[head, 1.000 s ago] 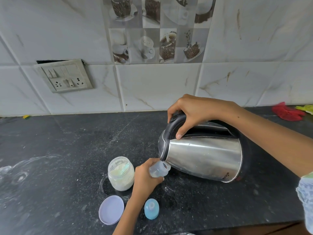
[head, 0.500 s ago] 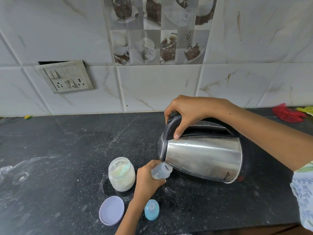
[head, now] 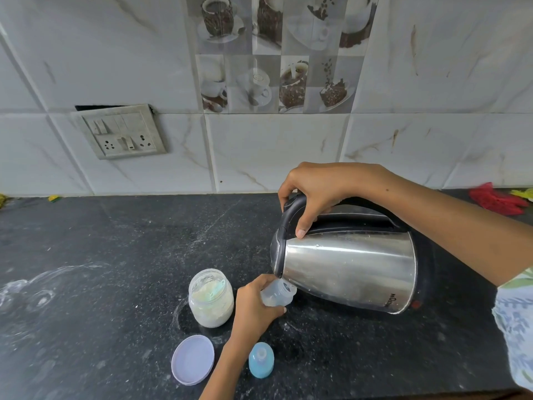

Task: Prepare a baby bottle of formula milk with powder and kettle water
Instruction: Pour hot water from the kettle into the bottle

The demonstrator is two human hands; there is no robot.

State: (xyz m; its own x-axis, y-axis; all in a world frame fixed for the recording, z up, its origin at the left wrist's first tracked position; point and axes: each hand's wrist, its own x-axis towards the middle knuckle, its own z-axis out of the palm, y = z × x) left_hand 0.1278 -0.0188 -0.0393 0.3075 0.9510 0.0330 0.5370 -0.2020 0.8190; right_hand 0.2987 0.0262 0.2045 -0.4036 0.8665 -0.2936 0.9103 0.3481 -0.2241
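My right hand [head: 320, 192] grips the heavy steel kettle [head: 349, 267] by its handle, tipping it, while my left hand [head: 253, 307] clasps the light, slippery bottle [head: 278, 293].

The left hand [head: 253, 306] hides most of the small clear plastic baby bottle [head: 278, 293]; the tilted steel kettle's [head: 346, 272] spout is hidden too.

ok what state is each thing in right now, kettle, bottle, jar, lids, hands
kettle: tipped, spout at bottle mouth
baby bottle: uncapped, tilted toward kettle
powder jar: open, upright, scoop inside
jar lid: off, flat on counter
blue bottle cap: off, on counter
left hand: grips bottle
right hand: grips kettle handle
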